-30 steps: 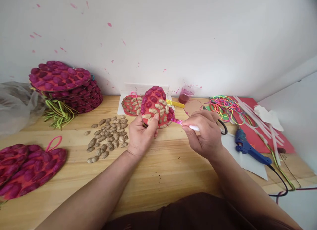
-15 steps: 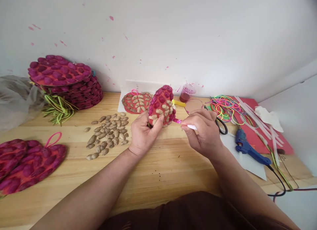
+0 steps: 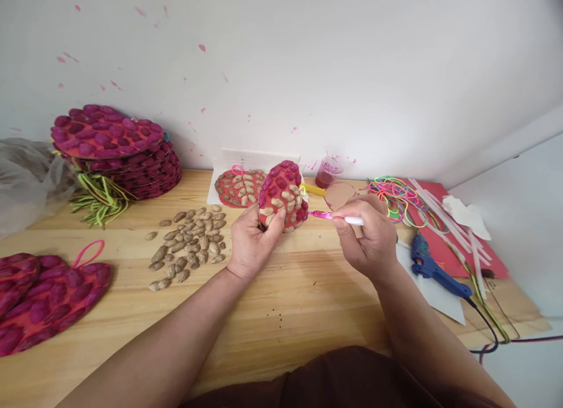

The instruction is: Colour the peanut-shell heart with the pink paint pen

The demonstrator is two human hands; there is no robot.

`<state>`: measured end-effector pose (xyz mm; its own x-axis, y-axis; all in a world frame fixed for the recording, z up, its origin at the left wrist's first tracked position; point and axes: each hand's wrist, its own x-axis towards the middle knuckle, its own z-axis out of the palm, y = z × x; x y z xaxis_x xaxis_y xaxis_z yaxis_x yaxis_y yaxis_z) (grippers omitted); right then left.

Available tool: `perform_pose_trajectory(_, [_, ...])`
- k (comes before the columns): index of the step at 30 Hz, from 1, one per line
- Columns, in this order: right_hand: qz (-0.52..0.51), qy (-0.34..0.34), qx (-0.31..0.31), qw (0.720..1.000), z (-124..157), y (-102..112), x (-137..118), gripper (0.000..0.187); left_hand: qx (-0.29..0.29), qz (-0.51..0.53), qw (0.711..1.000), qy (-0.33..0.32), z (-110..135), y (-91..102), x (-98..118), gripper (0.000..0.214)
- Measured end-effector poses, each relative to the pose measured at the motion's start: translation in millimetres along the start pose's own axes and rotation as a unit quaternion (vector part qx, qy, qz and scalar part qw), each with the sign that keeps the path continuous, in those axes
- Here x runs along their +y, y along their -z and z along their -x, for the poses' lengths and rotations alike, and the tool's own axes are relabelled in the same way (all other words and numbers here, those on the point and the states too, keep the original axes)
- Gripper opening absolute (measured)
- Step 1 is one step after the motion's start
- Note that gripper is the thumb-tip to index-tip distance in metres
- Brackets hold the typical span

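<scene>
— Holding the heart (image 3: 284,194) up off the desk (image 3: 281,308), tilted, in the left hand (image 3: 250,247); fingers closed round its lower edge, thumb on the front.
— And the right hand (image 3: 369,238)?
— Pinched shut on a brush (image 3: 336,217), pink tip just beside the heart's right edge; touching or not, hard to tell.
— How far painted?
— Roughly half, judging by colour: magenta shells across the top and down the edges, bare tan ones through the middle and bottom.
— Paint nearby?
— Small cup (image 3: 326,172) of dark pink behind the brush, against the wall.
— Anything else unpainted?
— Second heart (image 3: 237,187) lying on white paper behind the left hand, shells all bare. Loose peanuts (image 3: 189,244) heaped on the desk, left of that hand.
— Fully magenta ones?
— Stack (image 3: 116,153) at the far left by the wall, plus a pair (image 3: 48,296) lying flat at the near left corner.
— On the right?
— Glue gun (image 3: 433,267) and neon cords (image 3: 396,194), neither in hand.
</scene>
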<state>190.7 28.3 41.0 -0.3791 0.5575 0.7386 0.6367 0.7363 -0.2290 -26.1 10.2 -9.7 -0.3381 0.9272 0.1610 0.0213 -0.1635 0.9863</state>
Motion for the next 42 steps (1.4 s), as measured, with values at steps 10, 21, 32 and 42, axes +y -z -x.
perform_pose_trajectory(10, [0.053,-0.203,0.126,0.97,-38,5,53,0.022,-0.006,-0.037,0.998,-0.049,-2,-1.3,-10,0.034])
perform_pose_trajectory(21, [0.171,-0.335,-0.088,0.922,-99,-29,93,0.017,-0.01,-0.065,0.996,-0.057,-5,-0.9,-15,0.036])
perform_pose_trajectory(32, [0.174,-0.339,-0.077,0.921,-91,-32,91,0.019,-0.018,-0.052,0.998,-0.043,-6,-2.1,-15,0.036])
perform_pose_trajectory(42, [0.129,-0.292,0.018,0.947,-81,-25,87,0.017,-0.009,-0.024,1.0,-0.009,-7,-1.9,-17,0.034])
